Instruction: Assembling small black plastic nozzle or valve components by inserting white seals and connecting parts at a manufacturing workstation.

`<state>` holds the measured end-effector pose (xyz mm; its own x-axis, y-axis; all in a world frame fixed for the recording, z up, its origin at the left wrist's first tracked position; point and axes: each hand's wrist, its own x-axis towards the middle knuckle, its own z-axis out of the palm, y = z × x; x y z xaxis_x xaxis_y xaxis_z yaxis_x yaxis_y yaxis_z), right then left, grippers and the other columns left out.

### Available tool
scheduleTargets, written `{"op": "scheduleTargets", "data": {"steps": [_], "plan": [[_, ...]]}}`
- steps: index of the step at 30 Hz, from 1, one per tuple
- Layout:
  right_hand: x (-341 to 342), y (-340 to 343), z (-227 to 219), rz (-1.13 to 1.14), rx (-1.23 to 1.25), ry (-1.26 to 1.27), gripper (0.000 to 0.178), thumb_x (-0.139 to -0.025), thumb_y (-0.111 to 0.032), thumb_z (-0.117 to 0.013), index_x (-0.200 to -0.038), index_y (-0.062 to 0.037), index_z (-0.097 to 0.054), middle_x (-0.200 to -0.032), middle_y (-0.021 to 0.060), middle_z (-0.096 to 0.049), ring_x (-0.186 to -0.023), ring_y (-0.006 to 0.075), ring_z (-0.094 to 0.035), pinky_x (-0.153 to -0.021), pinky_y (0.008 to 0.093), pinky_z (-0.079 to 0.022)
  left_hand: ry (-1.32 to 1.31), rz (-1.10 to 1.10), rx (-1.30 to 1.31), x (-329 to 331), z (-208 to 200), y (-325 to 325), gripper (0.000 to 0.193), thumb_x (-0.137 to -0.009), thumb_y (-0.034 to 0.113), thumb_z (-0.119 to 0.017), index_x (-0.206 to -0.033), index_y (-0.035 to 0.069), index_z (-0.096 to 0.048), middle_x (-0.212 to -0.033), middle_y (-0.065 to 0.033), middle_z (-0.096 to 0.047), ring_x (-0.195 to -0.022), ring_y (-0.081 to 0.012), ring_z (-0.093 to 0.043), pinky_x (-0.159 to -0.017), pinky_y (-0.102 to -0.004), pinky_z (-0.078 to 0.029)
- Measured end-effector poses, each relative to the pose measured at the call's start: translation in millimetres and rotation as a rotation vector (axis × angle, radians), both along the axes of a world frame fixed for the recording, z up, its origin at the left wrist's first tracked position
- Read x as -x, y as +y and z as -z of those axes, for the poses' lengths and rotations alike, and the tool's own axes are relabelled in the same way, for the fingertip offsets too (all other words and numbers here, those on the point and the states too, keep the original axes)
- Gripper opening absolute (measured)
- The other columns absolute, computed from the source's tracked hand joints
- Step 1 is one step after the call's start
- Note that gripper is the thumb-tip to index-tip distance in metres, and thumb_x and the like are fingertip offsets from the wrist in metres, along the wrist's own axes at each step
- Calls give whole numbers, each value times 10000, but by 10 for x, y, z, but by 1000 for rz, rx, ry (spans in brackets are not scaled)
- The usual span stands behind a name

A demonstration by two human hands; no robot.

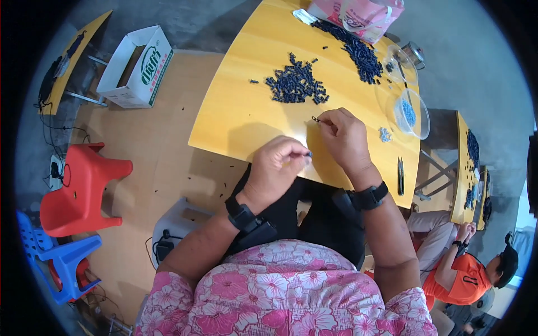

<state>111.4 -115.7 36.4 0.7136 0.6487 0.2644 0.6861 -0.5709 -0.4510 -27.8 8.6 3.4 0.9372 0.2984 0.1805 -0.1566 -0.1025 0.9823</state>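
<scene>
My left hand (274, 165) is just off the table's near edge, thumb and forefinger pinched on a small dark blue piece (308, 155). Over the tabletop, my right hand (346, 137) pinches a tiny dark piece with a pale spot (315, 119); its exact kind is too small to tell. Beyond both hands lies a loose pile of short dark cylindrical parts (297, 82). Right of my right hand sits a little heap of small pale blue bits (385, 134). A pair of dark tweezers or thread snips (400, 176) rests near the table's right edge.
The yellow table (235, 101) also bears a larger dark heap (361, 56), a pink bag (358, 17) and a clear tub of blue bits (412, 115). Left are a white carton (137, 67) and a red stool (78, 190). Another person (459, 274) sits at the right.
</scene>
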Motion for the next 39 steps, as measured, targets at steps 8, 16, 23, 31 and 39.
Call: {"op": "scheduleTargets", "data": {"steps": [8, 16, 23, 31, 39], "plan": [[400, -317, -374, -155, -5, 166, 88, -818, -90, -623, -880, -37, -659, -851, 165, -627, -810, 359, -627, -728, 414, -515, 5, 98, 339, -13, -28, -60, 134, -890, -38, -619, -1019, -5, -633, -1065, -67, -653, -978, -105, -611, -888, -270, -499], [633, -615, -554, -377, -33, 172, 112, -737, 22, -638, -838, -20, -612, -760, 165, -566, -685, 375, -568, -606, 409, -477, 56, 140, -1, 303, -354, -225, 113, -854, 75, -688, -938, 0, -674, -883, -60, -679, -841, -105, -623, -751, -265, -507], [755, -643, -492, -310, -298, 318, 72, -798, -2, -648, -867, -6, -669, -784, 122, -646, -715, 229, -637, -656, 308, -493, 81, 128, 273, 432, -332, -295, 183, -888, 92, -672, -1034, -18, -675, -954, -63, -688, -883, -113, -633, -799, -261, -516], [1054, -748, -420, -120, -595, 516, 148, -825, 43, -667, -954, -16, -710, -818, 64, -675, -750, 135, -644, -678, 259, -510, 61, 162, 431, 495, -566, -356, 159, -909, 62, -632, -1047, -10, -666, -973, -64, -686, -875, -110, -644, -824, -250, -519], [1095, -969, -429, -102, -608, 399, 85, -843, 5, -669, -926, -9, -675, -806, 48, -655, -717, 106, -620, -642, 237, -497, 76, 231, 430, 481, -605, -537, 136, -911, 44, -627, -1038, 4, -657, -963, -61, -682, -868, -112, -645, -808, -261, -530]]}}
